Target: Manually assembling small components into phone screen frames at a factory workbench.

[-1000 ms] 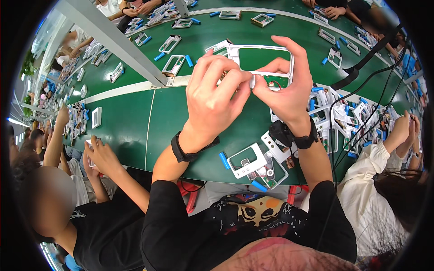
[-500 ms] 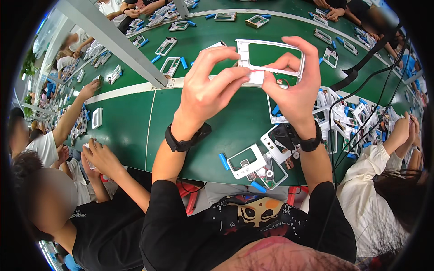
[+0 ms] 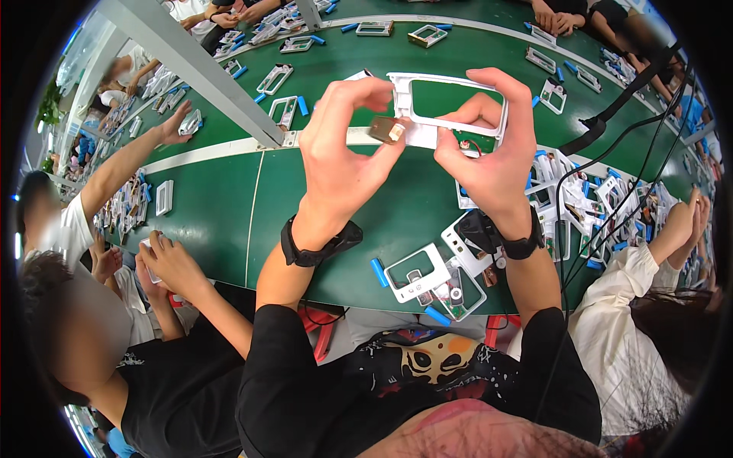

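Note:
My right hand (image 3: 492, 149) grips a white plastic frame (image 3: 450, 122) by its right end, fingers behind and thumb on the lower edge. The frame has a large rectangular opening and is held up above the green table. Thin red wires (image 3: 471, 145) show beside the right thumb. At the frame's left end, my left hand (image 3: 336, 149) is closed around a small, flat brown piece (image 3: 384, 130) with a pale end, its thumb beneath it. Whether the brown piece is attached to the frame I cannot tell. Both wrists wear black straps.
White housings with blue cylinders (image 3: 435, 278) lie near me, and a heap of similar parts (image 3: 603, 202) is at the right. More lie across the green table (image 3: 198, 229). A grey post (image 3: 198, 69) and black cables (image 3: 634, 122) flank my hands. Co-workers sit on both sides.
The brown piece has come into view at my left fingers, whose index finger has lifted off the frame. The frame has shifted slightly left. A co-worker's arm at the left has risen.

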`<state>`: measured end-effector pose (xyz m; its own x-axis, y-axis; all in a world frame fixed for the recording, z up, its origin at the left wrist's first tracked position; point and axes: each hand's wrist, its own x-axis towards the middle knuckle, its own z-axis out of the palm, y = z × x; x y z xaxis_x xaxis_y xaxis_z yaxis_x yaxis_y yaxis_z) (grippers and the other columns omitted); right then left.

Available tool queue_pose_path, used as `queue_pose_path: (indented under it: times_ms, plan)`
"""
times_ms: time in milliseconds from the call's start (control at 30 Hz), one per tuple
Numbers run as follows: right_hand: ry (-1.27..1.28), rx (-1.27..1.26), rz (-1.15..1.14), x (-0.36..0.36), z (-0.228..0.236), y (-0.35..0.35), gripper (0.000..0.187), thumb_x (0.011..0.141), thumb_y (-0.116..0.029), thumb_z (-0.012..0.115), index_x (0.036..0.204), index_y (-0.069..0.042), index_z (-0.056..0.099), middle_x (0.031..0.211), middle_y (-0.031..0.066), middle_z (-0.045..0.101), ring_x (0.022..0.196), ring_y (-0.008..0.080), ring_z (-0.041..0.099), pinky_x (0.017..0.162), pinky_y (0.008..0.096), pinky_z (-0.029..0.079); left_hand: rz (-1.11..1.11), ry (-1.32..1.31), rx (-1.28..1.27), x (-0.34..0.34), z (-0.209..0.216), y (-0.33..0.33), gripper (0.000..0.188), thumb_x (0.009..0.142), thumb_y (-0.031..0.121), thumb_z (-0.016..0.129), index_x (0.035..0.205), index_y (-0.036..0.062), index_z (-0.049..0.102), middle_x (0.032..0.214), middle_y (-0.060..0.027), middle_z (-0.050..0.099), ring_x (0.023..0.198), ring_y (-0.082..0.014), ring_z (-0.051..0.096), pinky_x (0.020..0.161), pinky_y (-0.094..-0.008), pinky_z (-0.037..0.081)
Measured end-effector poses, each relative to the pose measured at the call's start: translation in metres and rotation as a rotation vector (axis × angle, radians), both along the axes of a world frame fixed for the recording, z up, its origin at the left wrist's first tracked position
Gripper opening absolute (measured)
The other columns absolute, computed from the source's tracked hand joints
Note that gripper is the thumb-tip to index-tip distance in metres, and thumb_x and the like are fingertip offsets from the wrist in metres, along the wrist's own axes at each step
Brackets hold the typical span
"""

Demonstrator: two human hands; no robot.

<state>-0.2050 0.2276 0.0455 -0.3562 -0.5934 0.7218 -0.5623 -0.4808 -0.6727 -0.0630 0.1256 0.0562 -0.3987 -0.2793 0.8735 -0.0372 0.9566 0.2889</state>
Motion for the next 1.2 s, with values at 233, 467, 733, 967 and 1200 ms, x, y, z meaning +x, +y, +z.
queue_pose_path:
  times_ms: [233,467,733,967,1200]
  plan:
    - [-0.018,0.006,0.006,-0.001,0.0,0.001,0.06,0.07,0.01,0.063,0.124,-0.004,0.04,0.074,0.0059,0.058,0.074,0.0148,0.064,0.069,0.0248,0.051,-0.083,0.047,0.138,-0.002,-0.011,-0.007,0.029,0.076,-0.007,0.071,0.102,-0.0027,0.059,0.089,-0.0109,0.068,0.082,-0.0168,0.066,0.073,-0.0292,0.054]
    - [-0.006,-0.016,-0.004,0.005,-0.001,0.0,0.06,0.07,0.01,0.064,0.124,-0.003,0.04,0.074,0.0065,0.058,0.076,0.0162,0.066,0.071,0.0258,0.053,-0.212,0.139,-0.081,-0.011,-0.033,-0.032,0.028,0.078,-0.013,0.065,0.1,-0.0045,0.049,0.095,-0.0182,0.064,0.091,-0.0259,0.066,0.08,-0.0353,0.056]
    - [0.042,-0.033,0.039,0.01,-0.005,0.002,0.063,0.07,0.012,0.065,0.124,-0.003,0.038,0.075,0.0069,0.058,0.077,0.0176,0.067,0.071,0.0265,0.054,-0.231,0.219,-0.098,-0.013,-0.046,-0.029,0.034,0.083,-0.013,0.057,0.103,0.0012,0.032,0.104,-0.0233,0.057,0.091,-0.0302,0.065,0.08,-0.0407,0.056]
    - [0.08,-0.06,-0.014,0.005,-0.004,0.002,0.061,0.07,0.011,0.065,0.124,-0.003,0.04,0.075,0.0076,0.059,0.075,0.0163,0.066,0.069,0.0253,0.052,-0.423,0.302,0.417,-0.023,-0.047,-0.013,0.033,0.087,-0.009,0.054,0.105,0.0033,0.03,0.105,-0.019,0.055,0.08,-0.022,0.064,0.059,-0.028,0.055]
    - [-0.032,-0.004,-0.013,0.004,0.0,0.002,0.061,0.07,0.011,0.063,0.125,-0.004,0.04,0.073,0.0073,0.06,0.072,0.0135,0.064,0.066,0.0243,0.051,-0.417,0.283,0.532,-0.013,-0.037,-0.012,0.018,0.083,-0.009,0.06,0.097,-0.0037,0.051,0.108,-0.0145,0.057,0.077,-0.0133,0.063,0.048,-0.0199,0.049]
